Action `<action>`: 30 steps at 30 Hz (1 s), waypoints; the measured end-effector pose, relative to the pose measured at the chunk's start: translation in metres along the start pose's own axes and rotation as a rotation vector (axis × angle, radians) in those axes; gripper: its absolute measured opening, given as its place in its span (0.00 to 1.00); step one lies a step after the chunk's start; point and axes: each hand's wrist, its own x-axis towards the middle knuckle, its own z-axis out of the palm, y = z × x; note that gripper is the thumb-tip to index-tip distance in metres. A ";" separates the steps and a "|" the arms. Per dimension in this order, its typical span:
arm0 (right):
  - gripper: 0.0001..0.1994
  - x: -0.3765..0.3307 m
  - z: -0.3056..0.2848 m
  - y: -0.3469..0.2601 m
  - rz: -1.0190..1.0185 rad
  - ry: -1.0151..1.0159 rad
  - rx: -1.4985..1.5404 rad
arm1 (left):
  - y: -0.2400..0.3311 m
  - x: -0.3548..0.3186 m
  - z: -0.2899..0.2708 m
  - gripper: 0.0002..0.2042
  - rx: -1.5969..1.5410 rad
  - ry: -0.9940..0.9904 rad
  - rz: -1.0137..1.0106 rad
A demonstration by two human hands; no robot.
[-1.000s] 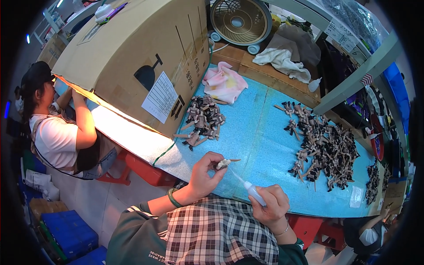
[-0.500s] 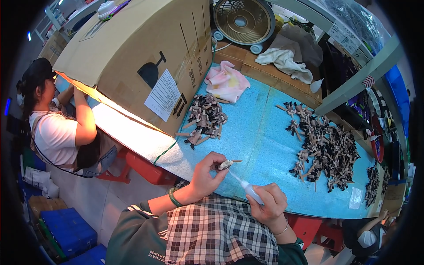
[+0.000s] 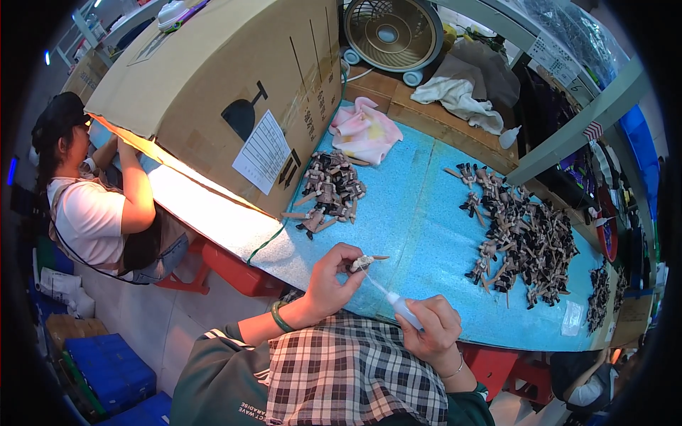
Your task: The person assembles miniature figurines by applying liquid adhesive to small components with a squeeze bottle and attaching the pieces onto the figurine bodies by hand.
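Between the thumb and fingers of my left hand (image 3: 332,280) is a small pale figurine (image 3: 361,263) with a thin brown piece sticking out to the right. My right hand (image 3: 435,326) grips a white squeeze bottle (image 3: 403,309) with a long thin nozzle. The nozzle's tip meets the figurine, or comes very close to it. Beyond my left hand lies a small pile of brown and black figurines (image 3: 332,190) on the blue tabletop (image 3: 405,227). A much larger heap of similar figurines (image 3: 529,241) spreads over the table's right side.
A large cardboard box (image 3: 213,106) stands at the left of the table. Behind are a crumpled pink cloth (image 3: 364,131), a fan (image 3: 389,34) and a grey post (image 3: 582,121). A co-worker (image 3: 96,192) sits at the left; another person (image 3: 590,380) is at the lower right.
My hands, the figurine and the bottle are almost where they were. The person at the lower right has shifted posture.
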 end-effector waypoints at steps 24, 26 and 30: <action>0.16 0.000 -0.001 0.002 -0.003 0.020 0.002 | 0.001 0.000 0.000 0.12 0.048 -0.023 0.033; 0.17 0.000 -0.002 0.001 -0.005 0.027 0.002 | 0.000 0.001 0.000 0.12 0.039 -0.013 0.026; 0.17 -0.002 -0.003 0.002 0.019 0.035 -0.019 | 0.000 0.001 0.000 0.11 0.037 0.006 0.010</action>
